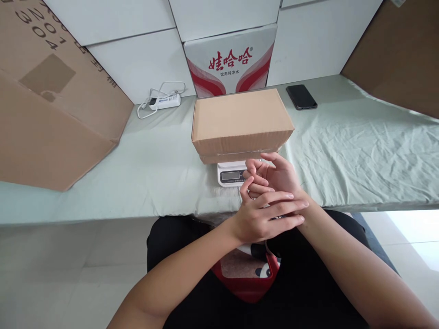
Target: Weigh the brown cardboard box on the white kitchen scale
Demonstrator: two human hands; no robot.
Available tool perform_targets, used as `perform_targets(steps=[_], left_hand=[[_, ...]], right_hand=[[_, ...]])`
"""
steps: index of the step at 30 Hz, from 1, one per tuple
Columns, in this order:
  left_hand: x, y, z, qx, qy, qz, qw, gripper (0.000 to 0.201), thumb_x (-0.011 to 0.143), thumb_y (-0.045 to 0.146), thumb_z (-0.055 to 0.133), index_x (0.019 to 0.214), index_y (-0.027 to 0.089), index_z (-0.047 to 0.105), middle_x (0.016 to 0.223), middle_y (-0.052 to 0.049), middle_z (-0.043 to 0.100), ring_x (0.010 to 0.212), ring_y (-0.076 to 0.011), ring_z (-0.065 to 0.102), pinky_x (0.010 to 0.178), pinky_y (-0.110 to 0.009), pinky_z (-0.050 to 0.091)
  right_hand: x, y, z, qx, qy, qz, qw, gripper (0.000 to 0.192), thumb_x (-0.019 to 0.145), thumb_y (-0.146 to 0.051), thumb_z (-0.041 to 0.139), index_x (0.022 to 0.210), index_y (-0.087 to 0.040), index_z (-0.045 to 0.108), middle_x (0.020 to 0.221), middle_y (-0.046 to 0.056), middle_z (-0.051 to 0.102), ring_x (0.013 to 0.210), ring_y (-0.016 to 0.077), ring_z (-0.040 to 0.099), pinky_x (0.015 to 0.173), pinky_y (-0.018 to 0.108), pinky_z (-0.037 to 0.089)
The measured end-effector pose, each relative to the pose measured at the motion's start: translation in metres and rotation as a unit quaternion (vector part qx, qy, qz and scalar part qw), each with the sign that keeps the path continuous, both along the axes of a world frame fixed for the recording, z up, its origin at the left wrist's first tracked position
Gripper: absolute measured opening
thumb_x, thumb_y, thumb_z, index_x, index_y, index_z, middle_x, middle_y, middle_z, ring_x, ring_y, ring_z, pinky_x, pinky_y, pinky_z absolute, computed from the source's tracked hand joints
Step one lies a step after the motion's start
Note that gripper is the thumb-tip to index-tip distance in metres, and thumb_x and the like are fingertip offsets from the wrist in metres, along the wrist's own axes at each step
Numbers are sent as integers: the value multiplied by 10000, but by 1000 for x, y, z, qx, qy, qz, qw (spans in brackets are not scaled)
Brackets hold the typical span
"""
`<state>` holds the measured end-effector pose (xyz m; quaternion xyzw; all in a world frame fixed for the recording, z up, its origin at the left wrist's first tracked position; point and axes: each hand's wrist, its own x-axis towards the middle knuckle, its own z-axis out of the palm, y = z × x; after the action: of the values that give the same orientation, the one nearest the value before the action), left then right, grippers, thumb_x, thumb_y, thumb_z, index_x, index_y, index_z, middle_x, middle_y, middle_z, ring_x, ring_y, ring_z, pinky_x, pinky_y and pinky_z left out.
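Note:
A closed brown cardboard box (240,121) rests on a small white digital scale (230,175) at the middle of the cloth-covered table (360,151). My left hand (264,219) lies across the wrist of my right hand (274,176), just in front of the scale at the table's near edge. The left hand's fingers are stretched flat. My right hand's fingers curl loosely, and nothing is held in either hand. Neither hand touches the box.
A black phone (301,97) lies at the back right. A white power strip with its cable (164,100) lies at the back left. A large cardboard carton (51,100) stands on the left, a red-and-white water carton (231,61) behind the box, a brown board (401,55) at right.

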<state>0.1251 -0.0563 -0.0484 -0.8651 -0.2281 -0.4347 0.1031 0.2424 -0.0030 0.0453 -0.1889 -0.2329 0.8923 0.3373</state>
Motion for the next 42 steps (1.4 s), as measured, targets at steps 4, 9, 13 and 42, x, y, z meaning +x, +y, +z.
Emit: perform_targets(steps=[4,9,13,42], left_hand=[[2,1,7,34,-31,14,999,237,1081,333,718,1050,519,862,1352,174,861,1362,-161,683,1462,-597,-61],[0,1,11,79,-42,21,996,248,1075,305,713,1080,507,856,1434,191,823,1419,-146,650,1471,-576,25],[-7,7,13,125,13,20,992,241,1051,318,741,1181,495,840,1504,157,795,1495,-176,596,1464,-564,-11],[-106,93,57,-409,-529,82,739,788,1074,822,388,1581,286,663,1791,-66,556,1730,-283,439,1411,-420,388]], right_hand=[[1,0,-2,1,5,1,1000,414,1057,-508,530,801,-201,636,507,-83,427,385,62,336,448,193,411],[2,-1,1,-4,-10,-9,1000,400,1053,-509,550,799,-205,607,545,-78,442,406,62,351,462,198,413],[3,-1,3,-4,-37,-30,999,390,1012,-509,605,773,-201,606,562,-69,441,437,70,371,455,201,373],[39,41,-33,320,-347,-404,784,718,933,-673,616,1607,-461,493,1747,-7,563,1655,381,523,1386,717,406]])
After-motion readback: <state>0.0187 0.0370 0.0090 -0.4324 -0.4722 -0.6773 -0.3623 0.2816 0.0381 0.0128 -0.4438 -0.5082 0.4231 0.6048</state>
